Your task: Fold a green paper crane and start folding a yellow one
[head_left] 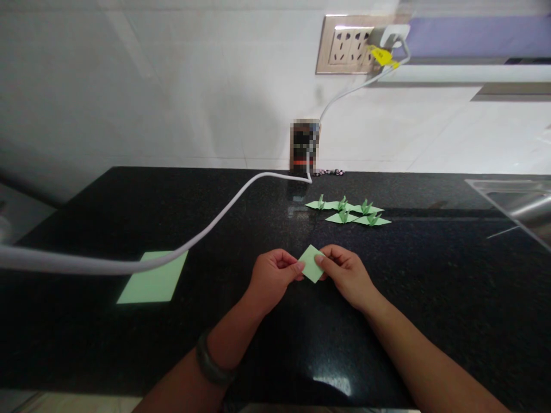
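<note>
A small folded piece of light green paper [312, 265], diamond-shaped with one corner pointing away from me, is held between my two hands just above the dark counter. My left hand [275, 276] pinches its left corner between thumb and fingers. On the opposite side, my right hand [346, 272] grips it with the thumb on top and the fingers curled underneath. Beyond the hands stand several green folded paper cranes [344, 215] in two rows. Flat on the counter to the left lies a green paper sheet [155, 281], or a stack of sheets; I cannot tell which.
A white cable [224, 215] runs across the left side, over the paper, to a blurred-out device [303, 146] against the wall. A plug sits in the wall socket [344, 45]. A beaded string [331, 172] lies by the wall, and a metal sink [534, 209] is at the right.
</note>
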The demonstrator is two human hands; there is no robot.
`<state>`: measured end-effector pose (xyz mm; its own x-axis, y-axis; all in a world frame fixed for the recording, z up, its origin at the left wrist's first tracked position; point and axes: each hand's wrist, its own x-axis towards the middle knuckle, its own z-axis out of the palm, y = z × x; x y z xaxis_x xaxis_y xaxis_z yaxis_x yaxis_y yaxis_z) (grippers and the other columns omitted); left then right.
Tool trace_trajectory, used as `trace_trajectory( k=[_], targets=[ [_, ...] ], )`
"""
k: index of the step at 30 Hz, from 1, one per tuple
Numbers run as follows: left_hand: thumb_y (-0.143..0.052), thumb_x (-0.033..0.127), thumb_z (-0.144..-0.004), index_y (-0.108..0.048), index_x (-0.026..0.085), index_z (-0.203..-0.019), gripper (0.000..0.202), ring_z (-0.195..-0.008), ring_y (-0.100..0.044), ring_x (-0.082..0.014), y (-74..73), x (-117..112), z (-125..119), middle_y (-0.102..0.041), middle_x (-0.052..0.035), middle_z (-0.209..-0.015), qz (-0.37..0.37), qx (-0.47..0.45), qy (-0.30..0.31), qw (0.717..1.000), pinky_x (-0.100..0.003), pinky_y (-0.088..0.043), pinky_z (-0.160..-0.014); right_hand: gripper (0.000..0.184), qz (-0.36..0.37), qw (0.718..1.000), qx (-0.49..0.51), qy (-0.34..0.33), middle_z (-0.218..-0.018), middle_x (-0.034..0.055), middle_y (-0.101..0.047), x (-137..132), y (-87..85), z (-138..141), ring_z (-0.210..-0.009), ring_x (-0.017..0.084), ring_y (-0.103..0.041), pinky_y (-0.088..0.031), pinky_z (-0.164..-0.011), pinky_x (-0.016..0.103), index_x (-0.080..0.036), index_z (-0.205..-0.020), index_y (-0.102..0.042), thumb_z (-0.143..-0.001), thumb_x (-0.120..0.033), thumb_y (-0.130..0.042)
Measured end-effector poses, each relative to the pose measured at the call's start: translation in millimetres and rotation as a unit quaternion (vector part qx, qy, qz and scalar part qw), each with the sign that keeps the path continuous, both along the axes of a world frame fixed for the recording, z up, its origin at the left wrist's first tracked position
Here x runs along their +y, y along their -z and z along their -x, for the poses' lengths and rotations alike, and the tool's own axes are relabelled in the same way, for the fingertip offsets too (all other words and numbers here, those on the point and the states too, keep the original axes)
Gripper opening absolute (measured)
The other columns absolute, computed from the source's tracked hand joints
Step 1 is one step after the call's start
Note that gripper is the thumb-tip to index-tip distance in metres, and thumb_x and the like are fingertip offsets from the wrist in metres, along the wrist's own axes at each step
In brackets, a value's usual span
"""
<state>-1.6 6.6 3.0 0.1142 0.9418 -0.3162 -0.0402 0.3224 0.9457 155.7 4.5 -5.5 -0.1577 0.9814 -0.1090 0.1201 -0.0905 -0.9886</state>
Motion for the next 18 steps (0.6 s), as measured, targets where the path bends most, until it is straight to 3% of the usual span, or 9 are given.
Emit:
trace_trajectory(
  k=[5, 8, 10, 12, 16, 18],
  targets=[
    [-0.067, 0.024, -0.061, -0.055, 0.012, -0.066, 0.018, -0.052, -0.057, -0.0103, -2.1, -1.9, -0.8, -0.062, -0.0016, -0.057, 0.011, -0.013, 0.044, 0.999, -0.020, -0.042, -0.052, 0.021, -0.011, 1.000, 0.002, 0.001, -0.057, -0.0009, -0.053, -0.1, -1.8, -2.5, -0.050, 0.009, -0.047, -0.038, -0.049, 0.022, -0.015, -0.071, -0.055, -0.077, -0.035, -0.052],
    [-0.063, 0.029, -0.065, -0.060, 0.013, -0.081, 0.022, -0.058, -0.060, -0.0112, -2.4, -2.9, -0.7, -0.066, -0.0043, -0.070, 0.035, -0.038, 0.104, 0.993, -0.020, -0.042, -0.054, 0.020, -0.013, 0.999, -0.007, -0.037, -0.057, -0.0005, -0.053, -1.6, -2.7, -2.8, -0.051, 0.009, -0.047, -0.038, -0.049, 0.022, -0.014, -0.070, -0.055, -0.077, -0.033, -0.053],
    [-0.058, 0.032, -0.070, -0.062, 0.012, -0.081, 0.023, -0.058, -0.060, -0.0116, -1.6, -3.4, 0.0, -0.066, -0.0057, -0.071, 0.042, -0.035, 0.141, 0.988, -0.020, -0.041, -0.053, 0.021, -0.007, 0.998, 0.000, -0.067, -0.058, -0.0001, -0.053, -2.5, -2.5, -1.7, -0.052, 0.009, -0.047, -0.038, -0.049, 0.022, -0.014, -0.070, -0.056, -0.077, -0.034, -0.052],
    [-0.056, 0.033, -0.072, -0.063, 0.011, -0.078, 0.024, -0.056, -0.060, -0.0118, -0.6, -3.4, 1.2, -0.066, -0.0063, -0.068, 0.047, -0.026, 0.141, 0.989, -0.020, -0.040, -0.051, 0.021, -0.005, 0.997, 0.009, -0.072, -0.061, 0.0005, -0.054, -2.6, -2.1, -0.7, -0.053, 0.009, -0.047, -0.039, -0.049, 0.022, -0.014, -0.075, -0.056, -0.078, -0.034, -0.050],
    [-0.056, 0.035, -0.072, -0.062, 0.011, -0.081, 0.027, -0.057, -0.061, -0.0129, 0.7, -1.6, 4.4, -0.066, -0.0076, -0.072, 0.073, -0.053, 0.093, 0.992, -0.020, -0.042, -0.052, 0.021, -0.043, 0.999, 0.025, -0.008, -0.068, -0.0007, -0.052, -0.3, -2.6, -2.7, -0.055, 0.009, -0.047, -0.040, -0.050, 0.022, -0.018, -0.092, -0.052, -0.077, -0.032, -0.053],
    [-0.056, 0.037, -0.072, -0.062, 0.011, -0.084, 0.029, -0.057, -0.061, -0.0129, 1.2, -0.5, 6.1, -0.066, -0.0078, -0.074, 0.089, -0.079, 0.074, 0.990, -0.021, -0.042, -0.052, 0.018, -0.060, 0.998, 0.034, -0.014, -0.067, -0.0020, -0.049, 0.3, -3.6, -4.7, -0.056, 0.009, -0.046, -0.039, -0.050, 0.021, -0.019, -0.089, -0.050, -0.075, -0.029, -0.055]
  ],
)
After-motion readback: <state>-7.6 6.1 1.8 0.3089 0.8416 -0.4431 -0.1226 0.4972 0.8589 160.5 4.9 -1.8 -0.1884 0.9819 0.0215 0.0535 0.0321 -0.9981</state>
